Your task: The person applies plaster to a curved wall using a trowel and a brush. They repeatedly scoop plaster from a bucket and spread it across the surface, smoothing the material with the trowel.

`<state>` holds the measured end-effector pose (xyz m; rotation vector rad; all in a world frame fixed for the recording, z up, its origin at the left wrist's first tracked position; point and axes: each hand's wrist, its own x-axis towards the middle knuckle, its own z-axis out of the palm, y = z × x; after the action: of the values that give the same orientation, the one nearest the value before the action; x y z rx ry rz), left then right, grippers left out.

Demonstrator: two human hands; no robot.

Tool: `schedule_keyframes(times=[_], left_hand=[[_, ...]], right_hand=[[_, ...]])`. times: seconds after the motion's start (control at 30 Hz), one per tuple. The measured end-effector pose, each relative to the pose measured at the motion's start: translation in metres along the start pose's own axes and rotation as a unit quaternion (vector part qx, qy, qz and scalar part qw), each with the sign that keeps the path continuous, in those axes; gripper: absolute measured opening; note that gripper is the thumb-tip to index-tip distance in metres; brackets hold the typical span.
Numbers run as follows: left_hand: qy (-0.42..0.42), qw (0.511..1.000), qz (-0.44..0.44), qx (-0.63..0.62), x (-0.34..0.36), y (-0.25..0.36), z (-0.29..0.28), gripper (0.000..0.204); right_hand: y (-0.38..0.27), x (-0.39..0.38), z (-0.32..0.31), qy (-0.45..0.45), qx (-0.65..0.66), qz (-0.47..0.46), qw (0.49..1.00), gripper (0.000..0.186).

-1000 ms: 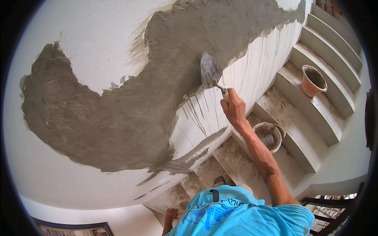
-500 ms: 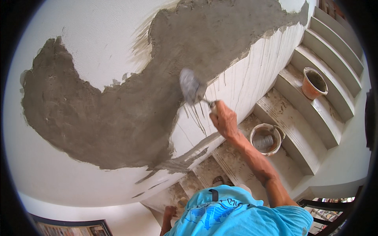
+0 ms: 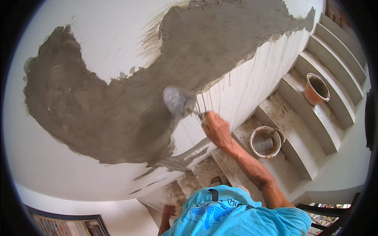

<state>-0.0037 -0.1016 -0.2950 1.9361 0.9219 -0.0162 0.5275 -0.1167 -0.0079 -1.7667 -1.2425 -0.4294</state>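
ok so the trowel (image 3: 179,103) is the thing to look at here. It's up at the white wall (image 3: 98,47), with its rounded blade over the lower edge of a big patch of gray mortar (image 3: 126,118). The blade's kinda blurry, so I can't tell if it's pressing flat or just skimming

The right hand (image 3: 216,128) has its fingers wrapped round the handle (image 3: 203,117), pretty firmly by the look of it, arm stretched out across the picture. The left hand (image 3: 168,210) is way down low beside the blue shirt (image 3: 236,214), well apart from the trowel. Its fingers look curled, but it's too small for me to tell whether they're really closed or holding anything

Handling-wise, my guess: the trowel is fairly light and stiff, not fragile, though any mortar stuck on it would add drag and weight at the blade end. I'd hold it only by the handle, close to the thin neck, since the blade is probably wet and slippery. The mortar looks soft and pasty, so bare fingers would likely leave marks

Also, 2 buckets sit on the stairs (image 3: 301,131): a pale bucket (image 3: 258,153) near the right forearm (image 3: 250,161), and an orange bucket (image 3: 313,96) higher up
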Motion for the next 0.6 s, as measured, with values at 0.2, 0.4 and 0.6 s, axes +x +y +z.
schedule_keyframes(times=[0.2, 0.4, 0.6], left_hand=[[0.116, 0.989, -0.001, -0.090, -0.020, 0.069, -0.005, 0.019], [-0.023, 0.994, 0.053, 0.093, -0.006, -0.003, 0.001, 0.019], [-0.034, 0.931, -0.309, -0.192, 0.010, -0.076, 0.030, 0.022]], right_hand=[[0.009, 0.052, -0.014, 0.126, -0.064, 0.000, 0.990, 0.018], [-0.012, -0.015, 0.017, -0.069, -0.068, -0.048, 0.994, 0.017], [-0.021, 0.026, -0.021, 0.018, -0.016, 0.018, 1.000, 0.022]])
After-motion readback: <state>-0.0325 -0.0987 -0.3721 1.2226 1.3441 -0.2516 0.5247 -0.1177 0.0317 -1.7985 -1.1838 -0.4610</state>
